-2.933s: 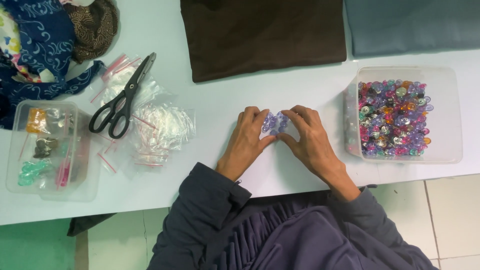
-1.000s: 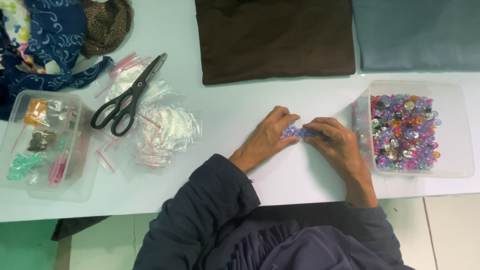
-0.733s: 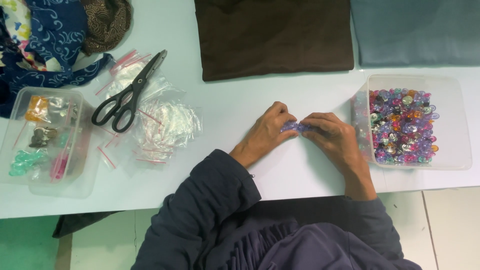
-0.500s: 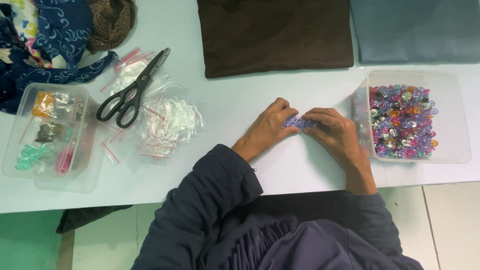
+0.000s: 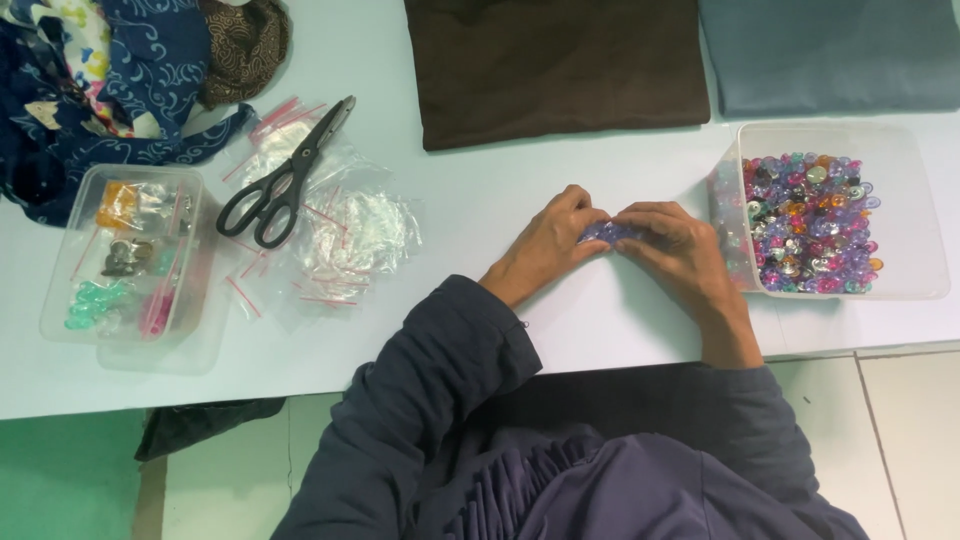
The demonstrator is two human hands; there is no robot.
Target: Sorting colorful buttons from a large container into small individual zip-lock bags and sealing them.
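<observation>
I see both hands meeting on the counter (image 5: 600, 320), just left of the bead tub (image 5: 915, 215). The left hand (image 5: 545, 245) and right hand (image 5: 675, 250) each pinch a small purple beadwork piece (image 5: 603, 232) between curled fingertips. Scissors (image 5: 285, 175) lie on plastic bags (image 5: 350, 230), well left of the tub.

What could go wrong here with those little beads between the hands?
The left hand and right hand pinch a small clump of purple beads over the bare table; a slip might scatter them, perhaps off the near edge.

The bead tub sits close beside the right hand, so a sideways nudge could knock it and spill beads.

The scissors lie on loose plastic bags and could slide if a bag is pulled.
</observation>
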